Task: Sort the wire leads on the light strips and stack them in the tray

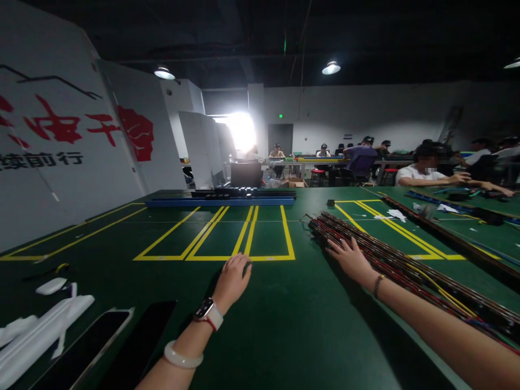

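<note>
Our left hand rests on green desk, loosely curved, empty; our right hand, spread, touches wired bar bundle, not gripping.

We are in a workshop: a broad green desk, marked off with yellow tape, carries long strips and coloured wires. Beyond it we see people seated, some along a back desk, with red stools nearby. Lamps hang below a dark ceiling, and large red lettering marks the pale wall to our left.
</note>
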A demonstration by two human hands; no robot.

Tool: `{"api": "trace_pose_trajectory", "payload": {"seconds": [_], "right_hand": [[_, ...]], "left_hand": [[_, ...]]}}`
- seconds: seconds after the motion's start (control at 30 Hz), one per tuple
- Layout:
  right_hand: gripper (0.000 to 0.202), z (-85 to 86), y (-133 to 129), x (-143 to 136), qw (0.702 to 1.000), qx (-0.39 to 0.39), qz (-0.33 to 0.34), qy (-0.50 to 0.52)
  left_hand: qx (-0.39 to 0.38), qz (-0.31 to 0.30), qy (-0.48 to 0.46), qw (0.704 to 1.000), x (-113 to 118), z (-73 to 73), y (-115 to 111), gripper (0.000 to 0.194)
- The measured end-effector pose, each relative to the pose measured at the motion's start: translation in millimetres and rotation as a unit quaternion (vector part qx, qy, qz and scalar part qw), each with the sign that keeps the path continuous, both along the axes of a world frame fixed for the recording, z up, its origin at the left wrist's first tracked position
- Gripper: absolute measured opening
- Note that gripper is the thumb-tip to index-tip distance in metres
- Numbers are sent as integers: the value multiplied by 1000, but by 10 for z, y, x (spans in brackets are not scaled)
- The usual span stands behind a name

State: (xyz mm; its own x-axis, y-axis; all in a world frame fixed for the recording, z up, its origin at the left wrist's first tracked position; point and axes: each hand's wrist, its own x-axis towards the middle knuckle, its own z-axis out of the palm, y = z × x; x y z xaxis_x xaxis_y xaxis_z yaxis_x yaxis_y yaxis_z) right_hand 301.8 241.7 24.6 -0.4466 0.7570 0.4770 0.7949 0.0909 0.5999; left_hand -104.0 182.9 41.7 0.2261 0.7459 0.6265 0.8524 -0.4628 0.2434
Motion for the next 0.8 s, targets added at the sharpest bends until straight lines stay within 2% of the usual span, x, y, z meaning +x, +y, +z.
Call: {"api": "trace_pose_trajectory", "payload": {"seconds": [0.13, 0.27, 0.4, 0.63, 0.73, 0.8], "right_hand": [[65, -12, 13, 60, 1000, -13, -21, 9], [65, 69, 37, 113, 997, -39, -55, 21], [63, 152, 93, 283, 992, -56, -96, 54], [61, 160, 185, 838, 979, -62, -179, 78], [61, 101, 207, 1183, 979, -51, -184, 71], [63, 31, 206, 1429, 984, -45, -162, 62]], "left_hand": [[-31, -6, -5, 999, -30, -2, -14, 31], [-51, -18, -13, 998, -13, -4, -59, 31], [-59, -32, -24, 997, -14, -21, -89, 31], [-56, -60, -28, 996, -5, -15, -101, 29], [-49, -64, -29, 996, 11, -21, -103, 29], [-44, -63, -32, 997, 35, -22, -128, 29]]}}
